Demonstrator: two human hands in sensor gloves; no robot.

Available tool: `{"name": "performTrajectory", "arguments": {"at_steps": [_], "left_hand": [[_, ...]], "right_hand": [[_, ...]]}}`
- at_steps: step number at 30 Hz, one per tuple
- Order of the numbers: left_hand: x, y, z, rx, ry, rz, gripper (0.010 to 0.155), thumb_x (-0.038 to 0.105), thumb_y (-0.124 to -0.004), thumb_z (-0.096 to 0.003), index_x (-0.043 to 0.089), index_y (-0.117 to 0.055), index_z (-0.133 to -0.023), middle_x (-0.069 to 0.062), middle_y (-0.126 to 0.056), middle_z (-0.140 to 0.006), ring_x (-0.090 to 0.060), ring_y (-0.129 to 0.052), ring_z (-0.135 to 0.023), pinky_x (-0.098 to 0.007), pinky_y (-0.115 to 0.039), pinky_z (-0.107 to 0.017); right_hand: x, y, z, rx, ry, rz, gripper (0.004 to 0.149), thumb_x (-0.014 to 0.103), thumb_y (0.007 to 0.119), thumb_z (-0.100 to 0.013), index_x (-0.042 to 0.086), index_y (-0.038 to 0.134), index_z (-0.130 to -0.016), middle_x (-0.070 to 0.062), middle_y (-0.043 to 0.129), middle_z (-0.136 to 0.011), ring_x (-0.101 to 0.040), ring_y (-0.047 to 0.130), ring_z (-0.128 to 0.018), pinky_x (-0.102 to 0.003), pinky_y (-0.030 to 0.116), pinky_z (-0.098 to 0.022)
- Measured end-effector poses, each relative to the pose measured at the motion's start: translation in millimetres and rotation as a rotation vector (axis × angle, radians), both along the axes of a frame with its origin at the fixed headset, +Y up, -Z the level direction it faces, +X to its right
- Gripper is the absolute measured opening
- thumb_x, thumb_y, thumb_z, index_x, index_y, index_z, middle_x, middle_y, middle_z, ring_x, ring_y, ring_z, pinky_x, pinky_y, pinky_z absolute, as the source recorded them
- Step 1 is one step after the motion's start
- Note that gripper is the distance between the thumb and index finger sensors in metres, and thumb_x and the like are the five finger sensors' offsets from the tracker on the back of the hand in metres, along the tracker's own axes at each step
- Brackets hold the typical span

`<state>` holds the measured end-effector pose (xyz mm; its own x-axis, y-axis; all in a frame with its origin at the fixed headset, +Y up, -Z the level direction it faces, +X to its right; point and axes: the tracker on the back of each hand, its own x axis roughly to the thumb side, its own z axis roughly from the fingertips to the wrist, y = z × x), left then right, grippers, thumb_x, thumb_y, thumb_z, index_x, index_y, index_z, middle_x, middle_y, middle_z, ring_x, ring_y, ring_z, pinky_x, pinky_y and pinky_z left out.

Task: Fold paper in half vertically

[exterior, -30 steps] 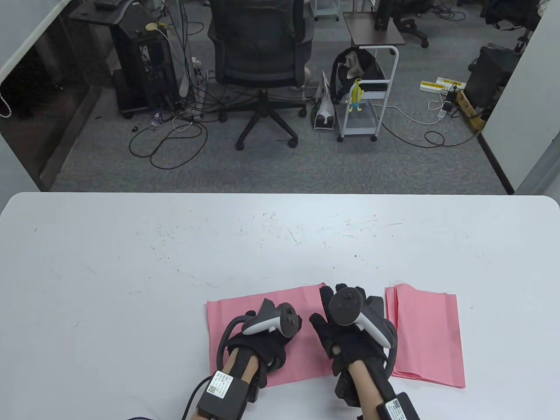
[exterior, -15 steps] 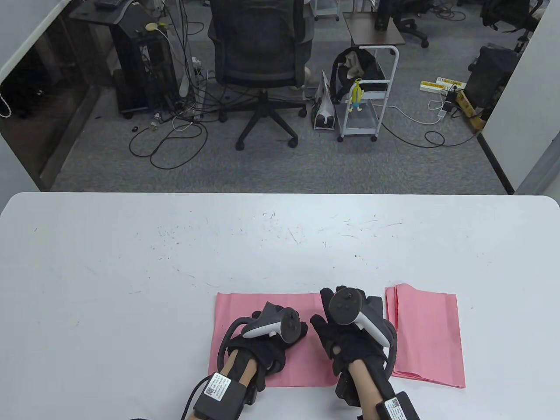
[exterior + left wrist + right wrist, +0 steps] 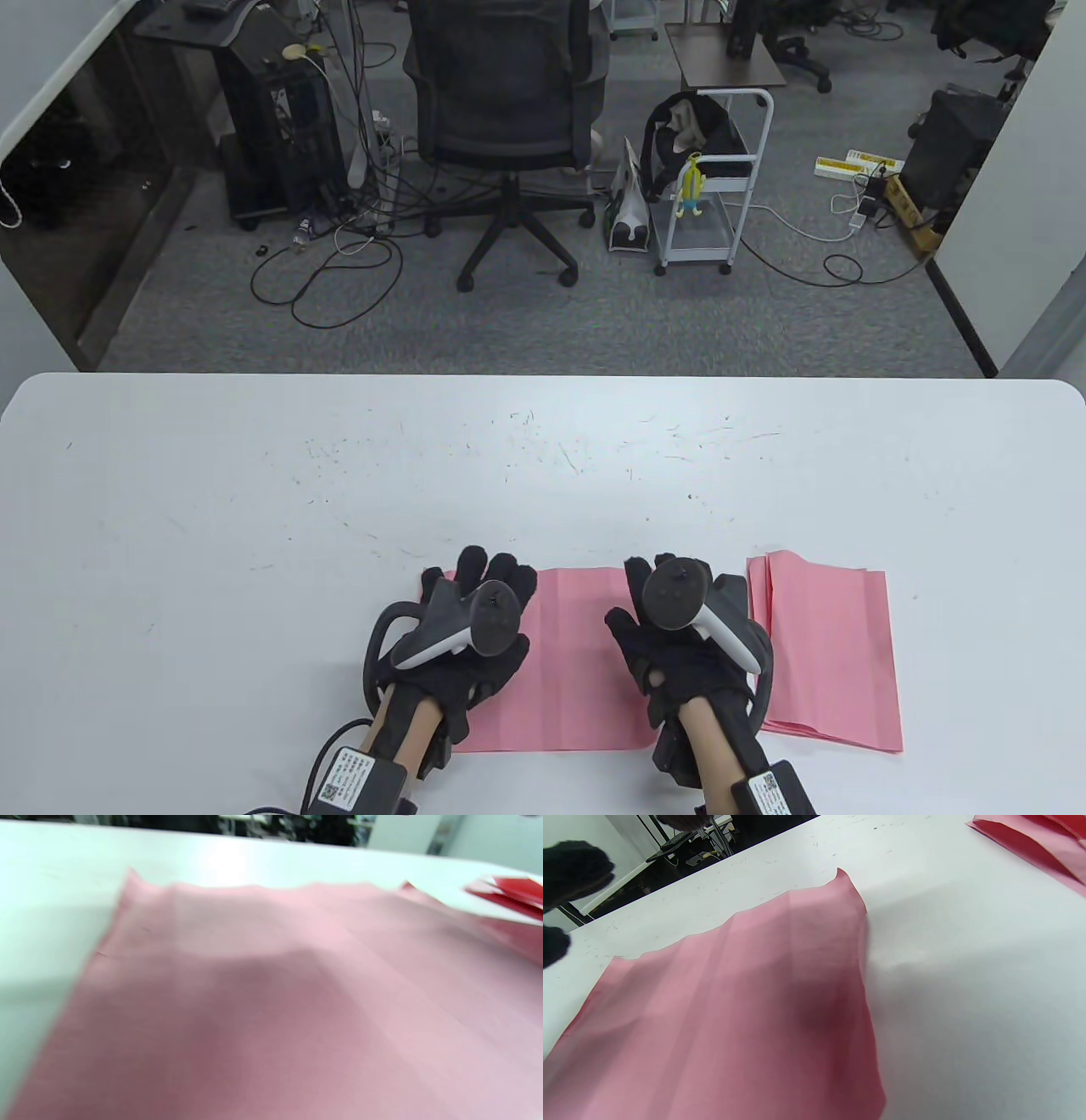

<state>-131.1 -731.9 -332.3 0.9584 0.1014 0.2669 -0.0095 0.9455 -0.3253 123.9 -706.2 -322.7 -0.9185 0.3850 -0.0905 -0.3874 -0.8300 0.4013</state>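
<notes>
A pink paper sheet [image 3: 568, 662] lies flat near the front edge of the white table [image 3: 339, 509]. My left hand [image 3: 475, 586] rests flat on the sheet's left part, fingers spread toward its far left corner. My right hand [image 3: 670, 611] rests flat at the sheet's right edge, fingers pointing away from me. The sheet fills the left wrist view [image 3: 263, 1005]. In the right wrist view the sheet [image 3: 746, 1005] shows faint creases and a slightly lifted far right corner. Neither hand grips anything.
A stack of folded pink sheets [image 3: 827, 654] lies to the right of my right hand; it also shows in the right wrist view [image 3: 1031, 844]. The table surface has small scratches. An office chair [image 3: 509, 127] and a cart [image 3: 713, 178] stand beyond the table.
The sheet turned from skewed to square with the table edge. My left hand slid left and forward from the sheet's middle to its left part, fingers now spread flat. The right hand barely moved.
</notes>
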Motion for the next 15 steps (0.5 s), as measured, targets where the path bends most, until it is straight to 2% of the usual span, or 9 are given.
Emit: {"name": "performTrajectory", "arguments": {"at_steps": [5, 15], "left_hand": [[-21, -9, 10, -0.002, 0.061, -0.03, 0.076, 0.063, -0.049, -0.0537, 0.038, -0.016, -0.117, 0.005, -0.017, -0.13, -0.033, -0.008, -0.118, -0.067, -0.022, -0.083], [-35, -65, 13, -0.206, 0.104, -0.124, 0.075, 0.063, -0.047, -0.0543, 0.037, -0.015, -0.117, 0.004, -0.013, -0.128, -0.035, -0.006, -0.116, -0.066, -0.021, -0.082]], "right_hand": [[2, -1, -1, 0.003, -0.005, -0.012, 0.07, 0.051, 0.067, -0.05, 0.029, 0.035, -0.109, -0.009, 0.024, -0.117, -0.044, 0.014, -0.104, -0.065, 0.022, -0.073], [5, -14, -6, -0.017, -0.019, -0.006, 0.07, 0.051, 0.066, -0.051, 0.03, 0.034, -0.109, -0.008, 0.025, -0.117, -0.044, 0.016, -0.105, -0.065, 0.025, -0.075]]}}
